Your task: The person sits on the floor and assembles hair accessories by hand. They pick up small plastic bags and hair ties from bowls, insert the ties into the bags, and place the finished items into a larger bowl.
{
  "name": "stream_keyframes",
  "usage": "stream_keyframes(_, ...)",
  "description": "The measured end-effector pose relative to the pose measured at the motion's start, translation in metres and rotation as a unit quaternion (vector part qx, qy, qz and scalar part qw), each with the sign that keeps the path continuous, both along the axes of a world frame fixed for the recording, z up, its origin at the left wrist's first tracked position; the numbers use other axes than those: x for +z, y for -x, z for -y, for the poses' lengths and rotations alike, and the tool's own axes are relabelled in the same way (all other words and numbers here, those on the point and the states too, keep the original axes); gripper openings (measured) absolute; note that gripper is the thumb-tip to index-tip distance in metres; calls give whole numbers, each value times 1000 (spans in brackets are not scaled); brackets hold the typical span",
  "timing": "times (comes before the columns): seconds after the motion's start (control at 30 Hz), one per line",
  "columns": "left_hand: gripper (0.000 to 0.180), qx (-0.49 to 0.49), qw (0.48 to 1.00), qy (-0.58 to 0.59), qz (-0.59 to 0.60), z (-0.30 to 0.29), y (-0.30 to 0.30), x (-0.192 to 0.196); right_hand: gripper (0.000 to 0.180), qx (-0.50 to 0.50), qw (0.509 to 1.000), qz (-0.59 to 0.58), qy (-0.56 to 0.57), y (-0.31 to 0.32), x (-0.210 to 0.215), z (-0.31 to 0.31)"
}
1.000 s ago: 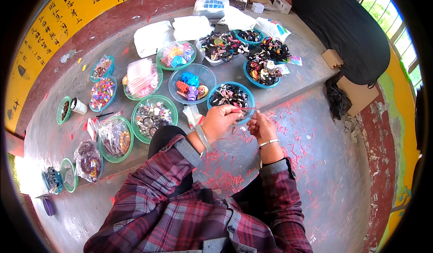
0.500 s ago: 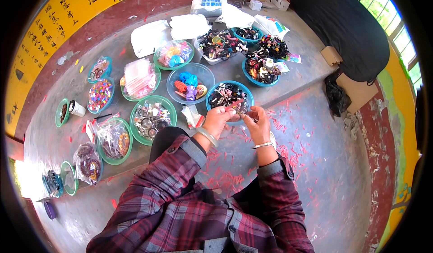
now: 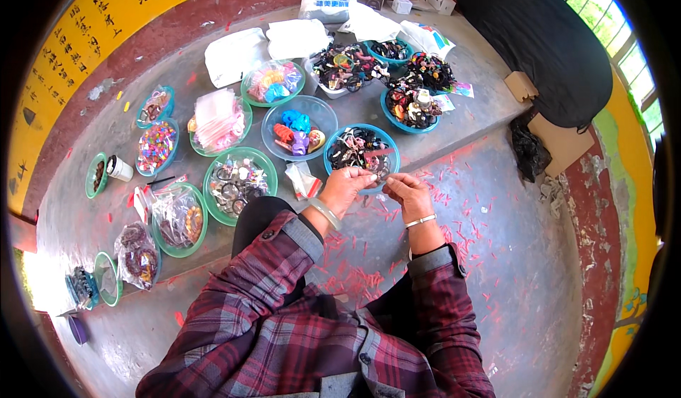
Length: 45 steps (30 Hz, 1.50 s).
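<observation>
My left hand (image 3: 349,186) and my right hand (image 3: 409,193) are held close together over the near rim of a blue bowl (image 3: 333,171) filled with dark hair ties. The fingertips of both hands pinch a small thin item between them; it is too small to make out. A light bangle sits on my left wrist and a thin bracelet on my right wrist. A small clear packet (image 3: 303,180) lies just left of my left hand.
Several blue and green bowls of hair accessories stand on the raised grey ledge: a clear blue one with bright clips (image 3: 296,130), a green one (image 3: 237,182), and blue ones (image 3: 411,107) farther back. White bags (image 3: 236,54) lie behind. Red scraps litter the floor (image 3: 489,235). A black cloth (image 3: 539,43) drapes at right.
The view has shifted slightly. Both hands have risen a little toward the blue bowl and stay together, still working the small item.
</observation>
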<state>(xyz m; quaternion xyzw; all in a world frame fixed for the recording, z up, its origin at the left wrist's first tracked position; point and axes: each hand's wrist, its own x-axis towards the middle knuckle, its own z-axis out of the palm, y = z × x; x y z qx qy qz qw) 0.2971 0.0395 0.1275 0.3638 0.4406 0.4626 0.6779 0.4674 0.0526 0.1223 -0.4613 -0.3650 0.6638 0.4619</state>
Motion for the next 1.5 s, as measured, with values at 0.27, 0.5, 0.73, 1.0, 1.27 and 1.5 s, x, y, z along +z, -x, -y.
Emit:
stream_keyframes(0.27,19,11,1000,-6,10,-2,0,-6,8,24,1000,15,1,0,2,2)
stream_keyframes(0.5,21,11,1000,14,-2,-1,-1,-10,4,2,998,44,-34,3,-3,1)
stream_keyframes(0.73,28,47,990,-81,-109,2,-10,-17,8,-91,884,407,-210,11,-4,5)
stream_keyframes(1.0,28,12,1000,0,19,10,-20,-20,11,-15,605,632,-483,26,12,17)
stream_keyframes(1.27,24,41,997,31,54,7,-8,-8,27,-80,881,355,-301,12,6,9)
stream_keyframes(1.5,24,-22,999,-17,17,6,-9,-11,15,58,994,83,-37,-9,-2,-2)
